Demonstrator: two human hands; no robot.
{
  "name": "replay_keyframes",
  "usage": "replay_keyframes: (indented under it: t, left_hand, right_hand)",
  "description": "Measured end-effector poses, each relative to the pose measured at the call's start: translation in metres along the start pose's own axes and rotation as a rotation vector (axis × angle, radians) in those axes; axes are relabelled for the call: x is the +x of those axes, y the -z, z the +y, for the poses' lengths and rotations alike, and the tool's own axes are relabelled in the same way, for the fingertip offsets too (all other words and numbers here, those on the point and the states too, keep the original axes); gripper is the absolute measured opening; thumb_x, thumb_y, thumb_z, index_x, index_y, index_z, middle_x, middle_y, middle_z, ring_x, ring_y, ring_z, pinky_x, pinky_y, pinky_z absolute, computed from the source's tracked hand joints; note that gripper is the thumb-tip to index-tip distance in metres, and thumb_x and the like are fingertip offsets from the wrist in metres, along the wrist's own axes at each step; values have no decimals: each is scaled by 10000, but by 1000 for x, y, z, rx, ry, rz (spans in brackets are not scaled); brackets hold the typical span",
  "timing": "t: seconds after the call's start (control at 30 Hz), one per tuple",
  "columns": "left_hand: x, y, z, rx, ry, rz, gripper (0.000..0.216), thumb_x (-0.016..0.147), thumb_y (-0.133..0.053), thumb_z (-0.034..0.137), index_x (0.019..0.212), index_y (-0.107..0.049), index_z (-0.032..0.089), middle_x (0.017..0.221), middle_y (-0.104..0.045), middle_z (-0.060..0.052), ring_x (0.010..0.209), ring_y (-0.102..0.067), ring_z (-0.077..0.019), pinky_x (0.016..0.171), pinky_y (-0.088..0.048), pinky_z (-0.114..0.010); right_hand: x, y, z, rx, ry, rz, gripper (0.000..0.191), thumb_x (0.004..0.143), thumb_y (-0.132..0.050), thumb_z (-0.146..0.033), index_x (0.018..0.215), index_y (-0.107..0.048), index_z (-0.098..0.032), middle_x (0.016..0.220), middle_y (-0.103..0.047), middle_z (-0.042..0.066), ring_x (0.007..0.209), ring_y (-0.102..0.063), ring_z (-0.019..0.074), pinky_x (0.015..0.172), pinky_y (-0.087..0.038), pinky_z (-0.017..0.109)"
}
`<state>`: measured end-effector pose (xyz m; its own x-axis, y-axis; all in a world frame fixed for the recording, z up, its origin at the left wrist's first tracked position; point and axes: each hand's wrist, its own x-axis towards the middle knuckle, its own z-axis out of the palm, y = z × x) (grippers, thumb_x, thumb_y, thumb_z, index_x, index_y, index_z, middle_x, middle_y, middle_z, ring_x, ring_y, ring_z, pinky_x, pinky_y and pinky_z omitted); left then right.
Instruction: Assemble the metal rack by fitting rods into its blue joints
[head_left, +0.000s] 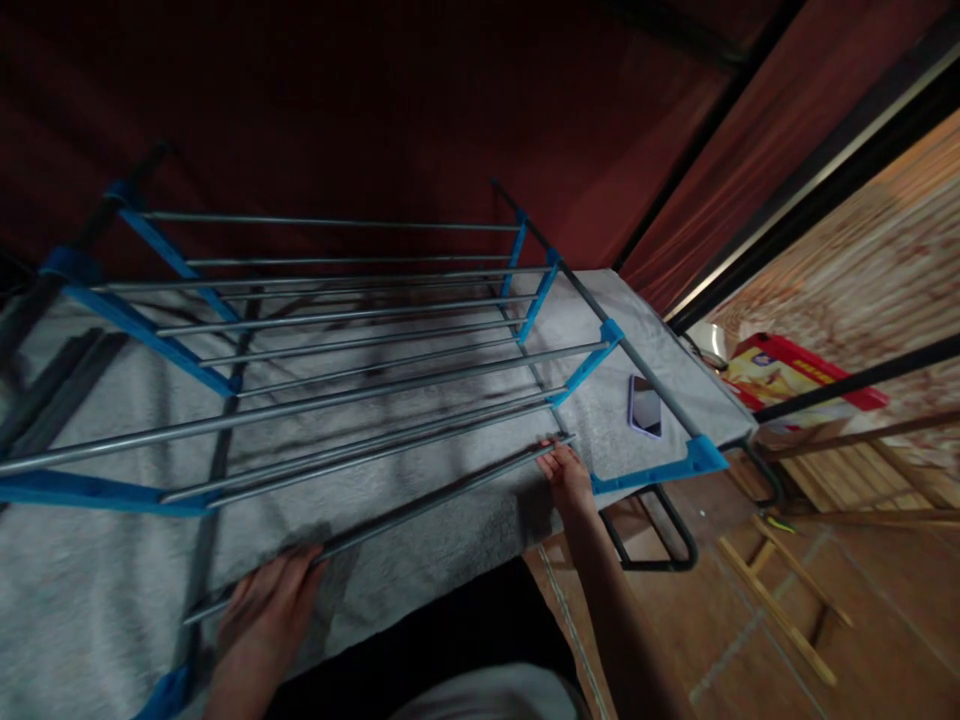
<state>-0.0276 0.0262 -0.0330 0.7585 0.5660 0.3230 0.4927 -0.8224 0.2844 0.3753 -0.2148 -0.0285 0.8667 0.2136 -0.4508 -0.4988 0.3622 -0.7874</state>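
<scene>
A thin grey metal rod [427,509] lies level across the near side of a rack, close above the pale cloth surface. My left hand [274,600] is closed round it near its left end. My right hand [564,470] grips the same rod near its right end, beside a blue plastic bracket [660,468]. The rack [315,401] has dark side tubes, blue brackets and several metal rods spanning between them. Both ends of the held rod show past my hands; whether they touch the brackets I cannot tell.
A phone [645,408] lies on the cloth-covered surface [600,300] to the right. Beyond its edge are a red and yellow box [795,372], a wooden frame [784,600] on the tiled floor and black metal tubes [656,535]. Dark red fabric [337,100] hangs behind.
</scene>
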Motion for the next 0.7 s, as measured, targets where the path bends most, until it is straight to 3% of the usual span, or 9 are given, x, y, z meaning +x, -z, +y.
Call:
replay_keyframes:
  t: [0.13, 0.3, 0.5, 0.7]
  left_hand:
    - [-6, 1, -7, -4, -56, -27, 361, 994, -445, 298, 1089, -793, 292, 1124, -836, -64, 1027, -761, -306, 921, -534, -452]
    - [-8, 2, -6, -27, -1, -69, 353, 992, -484, 382, 1166, -779, 297, 1110, -842, -64, 1002, -775, -318, 892, -557, -460]
    - [-2, 6, -3, -40, 21, -72, 373, 979, -465, 358, 1162, -778, 273, 1079, -833, -75, 975, -769, -309, 873, -551, -435]
    - [-3, 15, 7, -22, 138, 34, 307, 948, -482, 337, 1029, -776, 303, 1055, -815, -75, 1004, -739, -344, 928, -525, -505]
  right_hand:
    - [2, -1, -1, -6, 0, 14, 346, 662, -944, -353, 759, -628, -248, 745, -754, -55, 646, -708, 117, 685, -633, 240]
    - [2, -3, -3, -16, -9, 16, 397, 643, -969, -345, 734, -594, -255, 649, -683, -83, 590, -671, 111, 667, -631, 248]
    - [2, 0, -6, -14, -14, -14, 380, 613, -969, -323, 769, -632, -244, 770, -755, -47, 635, -695, 119, 693, -644, 265]
    - [4, 8, -9, -37, 23, -15, 324, 671, -921, -331, 785, -627, -257, 700, -682, -65, 627, -671, 118, 743, -656, 282]
